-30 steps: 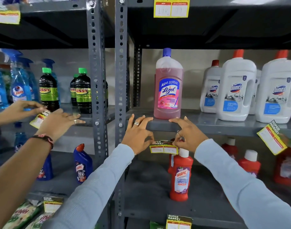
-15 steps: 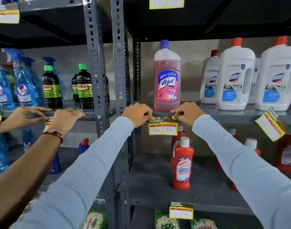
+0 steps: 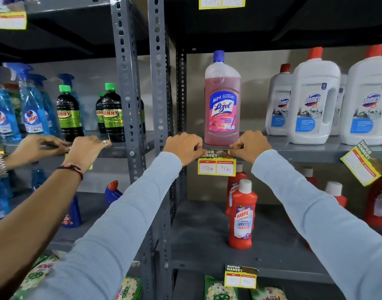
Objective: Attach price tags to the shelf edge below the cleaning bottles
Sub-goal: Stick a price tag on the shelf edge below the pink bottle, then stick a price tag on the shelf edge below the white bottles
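Two arms in pale blue sleeves reach forward and slightly up to a grey metal shelf edge (image 3: 294, 151), where the left hand (image 3: 183, 147) and right hand (image 3: 249, 146) pinch the top corners of a yellow price tag (image 3: 217, 164) against the lip, fingers curled tight and knuckles toward the camera. The tag hangs flat directly below a pink Lizol bottle (image 3: 222, 100), its boxes marked 150 and 75. White Domex bottles (image 3: 313, 102) stand to the right on the same shelf, above a second tag (image 3: 360, 162) hanging tilted from the edge. A red Harpic bottle (image 3: 242, 215) stands upright on the shelf below. At left, another person's bare hands (image 3: 62, 147) press on the neighbouring shelf edge in front of black Sunny bottles (image 3: 112, 113).
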A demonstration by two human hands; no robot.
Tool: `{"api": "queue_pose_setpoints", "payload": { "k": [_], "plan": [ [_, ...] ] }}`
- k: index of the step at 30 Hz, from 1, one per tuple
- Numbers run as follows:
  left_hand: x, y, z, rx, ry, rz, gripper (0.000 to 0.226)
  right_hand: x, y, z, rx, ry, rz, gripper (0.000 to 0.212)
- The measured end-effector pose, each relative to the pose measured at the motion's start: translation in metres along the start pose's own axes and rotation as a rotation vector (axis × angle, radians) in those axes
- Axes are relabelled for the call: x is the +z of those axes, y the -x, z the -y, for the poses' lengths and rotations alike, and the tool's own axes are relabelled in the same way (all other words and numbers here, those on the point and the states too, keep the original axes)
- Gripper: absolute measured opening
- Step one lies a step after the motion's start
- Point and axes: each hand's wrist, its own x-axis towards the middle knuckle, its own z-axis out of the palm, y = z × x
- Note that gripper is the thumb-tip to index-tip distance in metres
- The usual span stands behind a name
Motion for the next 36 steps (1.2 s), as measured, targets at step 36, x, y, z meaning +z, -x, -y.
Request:
{"api": "queue_pose_setpoints", "payload": {
  "k": [36],
  "plan": [
    [0.068,-0.030,-0.216,0.289,0.428,-0.297,0.025,-0.105,0.096,-0.249,0.249,0.089,-0.596,0.042]
  ]
}}
